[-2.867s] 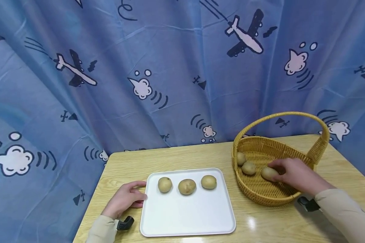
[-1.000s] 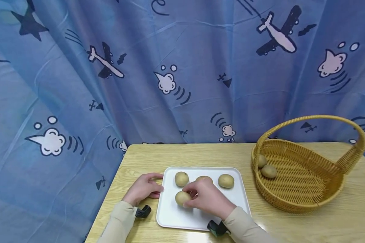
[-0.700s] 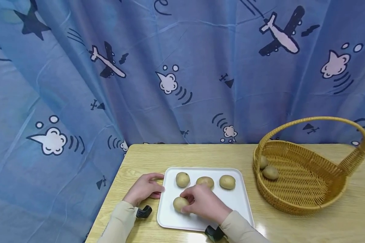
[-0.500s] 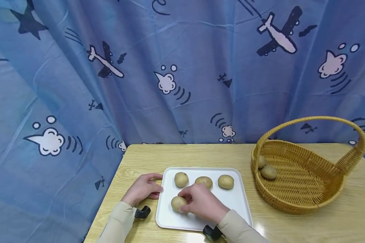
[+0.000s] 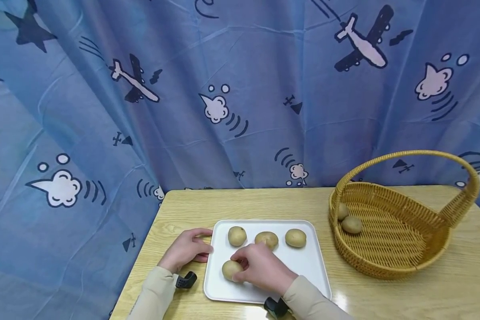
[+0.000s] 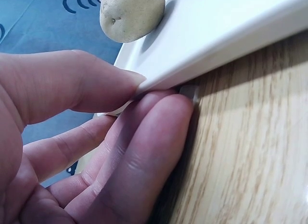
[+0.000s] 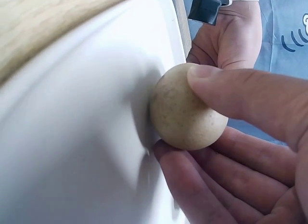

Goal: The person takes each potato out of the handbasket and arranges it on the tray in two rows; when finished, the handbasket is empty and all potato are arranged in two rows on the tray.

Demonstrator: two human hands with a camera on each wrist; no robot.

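My right hand [image 5: 262, 269] pinches a round, pale-brown potato [image 5: 230, 270] between thumb and fingers, over the left front part of a white tray [image 5: 304, 273]. In the right wrist view, the held potato [image 7: 175, 111] sits right at the tray's surface. Along the back of the tray lie three more potatoes in a row: a left one [image 5: 237, 236], a middle one [image 5: 266, 240] and a right one [image 5: 295, 238]. My left hand [image 5: 189, 249] grips the tray's left edge. The left wrist view has its thumb [image 6: 82, 79] on the rim and fingertips against the underside.
To the right stands a wicker basket [image 5: 396, 240] with a tall arched handle [image 5: 408, 153]. Inside it, two potatoes [image 5: 352, 225] lie at the left wall. Wooden tabletop [image 5: 240, 202] surrounds the tray, and a blue patterned curtain [image 5: 256, 111] hangs behind.
My right hand has carried a potato from the basket to the tray, then shifted slightly left and toward the front. The left hand stays at the tray's edge. The head view has turned left.
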